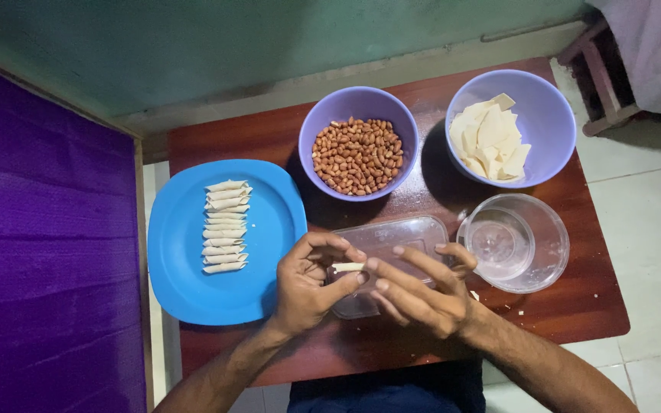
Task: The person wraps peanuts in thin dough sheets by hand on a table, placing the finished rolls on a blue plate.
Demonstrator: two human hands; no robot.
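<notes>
Two hands pinch one small pale dough roll [348, 267] over a crowded little table [568, 306].

Left hand [307, 283] grips the roll's left end between thumb and fingertips; right hand [422, 294] meets its right end with thumb and forefinger, other fingers spread. Roll lies level, cream-coloured, thin, short, held just above a clear rectangular lid [392, 237]. At 9 o'clock from the hands, a blue plate [185, 268] with a neat column of finished rolls [226, 226]; its left rim overhangs the table edge, close to a purple wall. At 12, a purple bowl of peanuts [358, 155]. At 1, a second purple bowl of cut wrappers [490, 140]. At 3, a clear bowl [514, 243], near the right edge. Bare wood shows mainly along the near edge, at 5 and 7 o'clock.
</notes>
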